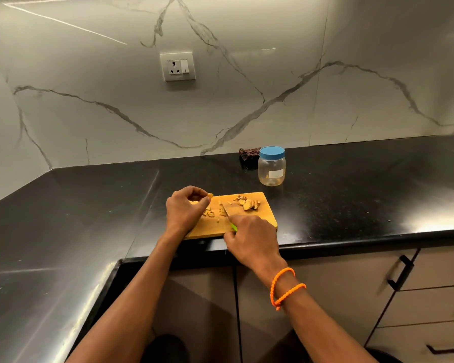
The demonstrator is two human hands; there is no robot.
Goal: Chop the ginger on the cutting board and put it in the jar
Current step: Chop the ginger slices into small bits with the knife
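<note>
A wooden cutting board (265, 214) lies on the black counter near its front edge. Sliced ginger (248, 203) is piled at the board's far right, and small chopped bits (212, 213) lie in the middle. My left hand (185, 209) pinches a small ginger piece (210, 195) above the board's far left corner. My right hand (249, 238) grips a knife with a green handle (233, 227), its blade (227, 212) resting on the board among the bits. A clear plastic jar (271, 169) with a blue lid on stands behind the board.
A dark folded cloth (248, 153) lies by the wall left of the jar. The black counter (364, 189) turns a corner along the left. A wall socket (178, 66) sits on the marble backsplash. Cabinet drawers with dark handles (401, 272) are below right.
</note>
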